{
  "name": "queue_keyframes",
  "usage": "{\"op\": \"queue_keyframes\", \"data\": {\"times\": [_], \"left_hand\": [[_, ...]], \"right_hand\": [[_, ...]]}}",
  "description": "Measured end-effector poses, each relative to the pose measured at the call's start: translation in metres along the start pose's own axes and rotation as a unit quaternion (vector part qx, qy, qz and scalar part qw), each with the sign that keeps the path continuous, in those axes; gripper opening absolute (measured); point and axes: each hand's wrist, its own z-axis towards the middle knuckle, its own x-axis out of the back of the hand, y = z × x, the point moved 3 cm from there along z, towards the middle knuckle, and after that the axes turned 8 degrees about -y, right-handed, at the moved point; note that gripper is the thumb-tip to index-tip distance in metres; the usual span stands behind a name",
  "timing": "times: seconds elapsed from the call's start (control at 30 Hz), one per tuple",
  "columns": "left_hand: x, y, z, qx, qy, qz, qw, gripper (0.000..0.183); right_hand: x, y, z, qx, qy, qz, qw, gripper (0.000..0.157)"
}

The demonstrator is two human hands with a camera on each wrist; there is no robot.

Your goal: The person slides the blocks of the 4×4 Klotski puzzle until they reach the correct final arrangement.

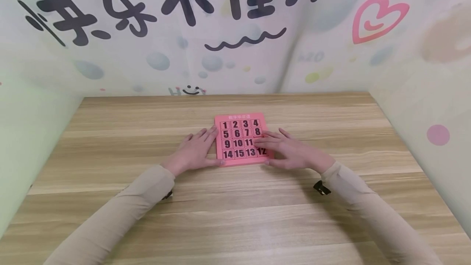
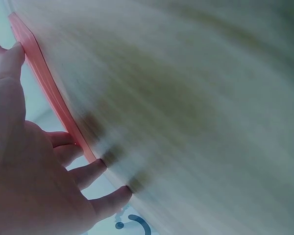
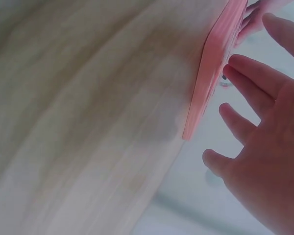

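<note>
A pink sliding number puzzle (image 1: 243,116) lies on the wooden table, its black-numbered tiles in rows and white characters along the top rim. My left hand (image 1: 195,150) rests at its left side, fingers extended along the edge and thumb at the lower left corner. In the left wrist view those fingertips meet the puzzle's pink side (image 2: 51,85). From the right, my right hand (image 1: 294,150) reaches over the tiles with spread, fairly straight fingers, partly covering the lower right ones. Tile 12 (image 1: 261,151) shows just under this hand. In the right wrist view the fingers stand over the puzzle's side (image 3: 206,73).
The wooden table (image 1: 220,224) runs back to a white wall (image 1: 125,64) with large black characters and coloured dots. Side walls close off left and right. A black device (image 1: 321,187) sits under the right wrist, and another (image 1: 168,195) under the left.
</note>
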Motion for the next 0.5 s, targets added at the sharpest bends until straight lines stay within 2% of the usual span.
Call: {"op": "queue_keyframes", "data": {"times": [0.17,0.5], "left_hand": [[-0.001,0.000,0.000,0.000,0.003,-0.003,1.0000,0.104],[0.000,0.001,-0.001,0.002,0.003,-0.006,1.0000,0.104]], "right_hand": [[0.001,0.000,-0.009,0.002,0.006,0.004,1.000,0.055],[0.002,0.001,-0.026,0.025,0.002,-0.033,0.999,0.046]]}}
